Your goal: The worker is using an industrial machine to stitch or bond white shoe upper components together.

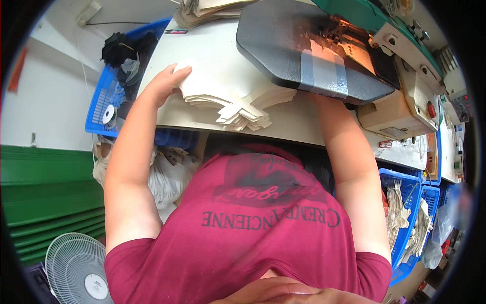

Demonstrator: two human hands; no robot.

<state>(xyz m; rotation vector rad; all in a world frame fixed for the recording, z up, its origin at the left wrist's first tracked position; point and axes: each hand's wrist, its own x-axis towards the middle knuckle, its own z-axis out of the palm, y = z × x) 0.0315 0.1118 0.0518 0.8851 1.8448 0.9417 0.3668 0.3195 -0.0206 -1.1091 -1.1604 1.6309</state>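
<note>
A stack of cream-white cut pieces, shaped with curved arms and a notched tab, lies fanned near the front edge of the white table. At the stack's left end my left hand rests against its edge, with the thumb stretched out and apart from the fingers. The black padded plate of a machine overhangs the stack's right part. My right forearm reaches under that plate, which hides the right hand and whatever it touches.
A lit sewing-type machine head stands over the plate. Another stack of pale pieces lies at the back, near small snips. Blue baskets flank the table, the right basket with pale pieces. A fan stands lower left.
</note>
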